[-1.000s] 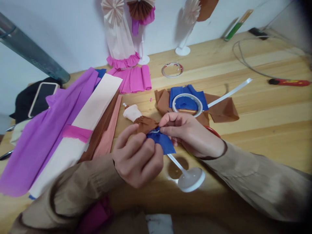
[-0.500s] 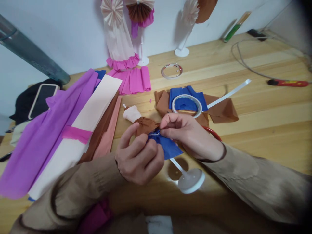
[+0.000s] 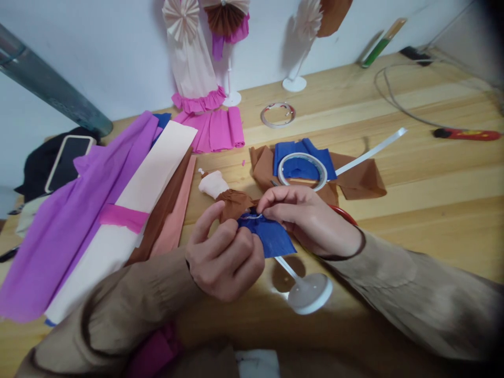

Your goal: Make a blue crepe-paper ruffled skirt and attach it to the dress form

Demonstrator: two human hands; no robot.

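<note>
A small dress form (image 3: 213, 184) lies tilted on the table, its top wrapped in pale pink and its middle in gathered brown crepe paper (image 3: 235, 203). Its white stand base (image 3: 310, 294) points toward me. Below the brown layer is a piece of blue crepe paper (image 3: 272, 237) with a thin whitish strip along its upper edge. My left hand (image 3: 226, 252) is curled around the blue paper's left side, index finger raised along the brown layer. With thumb and index finger pinched, my right hand (image 3: 311, 218) grips the blue paper's upper edge.
A tape roll (image 3: 280, 173) sits on brown and blue paper scraps, its loose strip sticking out right. Behind it lies another ring of tape (image 3: 277, 114). Purple crepe paper (image 3: 84, 220) and other sheets cover the left. A red cutter (image 3: 466, 134) and cable lie right; decorated stands line the wall.
My right hand has shifted slightly right along the blue paper's upper edge. The blue paper and stand base have moved a little; my left hand is almost still.
</note>
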